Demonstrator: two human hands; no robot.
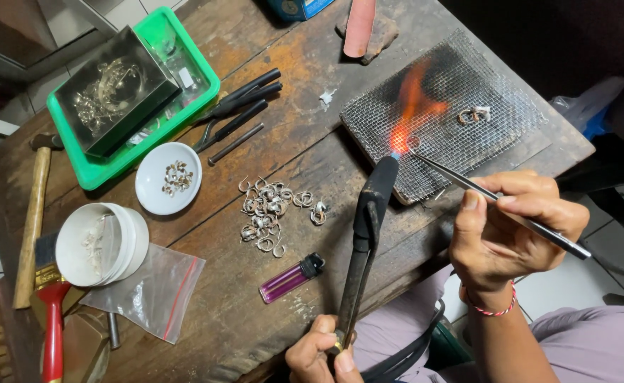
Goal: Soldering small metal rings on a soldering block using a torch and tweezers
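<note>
My left hand [320, 352] grips the lower end of a black gas torch [366, 234], which points up and away. Its orange flame [410, 106] plays over a wire mesh pad [454, 142] at the table's far right. My right hand [507, 227] holds steel tweezers [500, 207] whose tips reach a small metal ring [413, 144] in the flame on the mesh. Another small ring piece [472, 114] lies further right on the mesh. A pile of several silver rings [273, 209] lies on the wooden table [312, 64] left of the torch.
A purple lighter [291, 278] lies near the front edge. A white dish [168, 178] with rings, white round containers [103, 243], a plastic bag [152, 291], a green tray [99, 170] holding a dark box, pliers [237, 106], a hammer [32, 220] and a red-handled brush [51, 312] fill the left.
</note>
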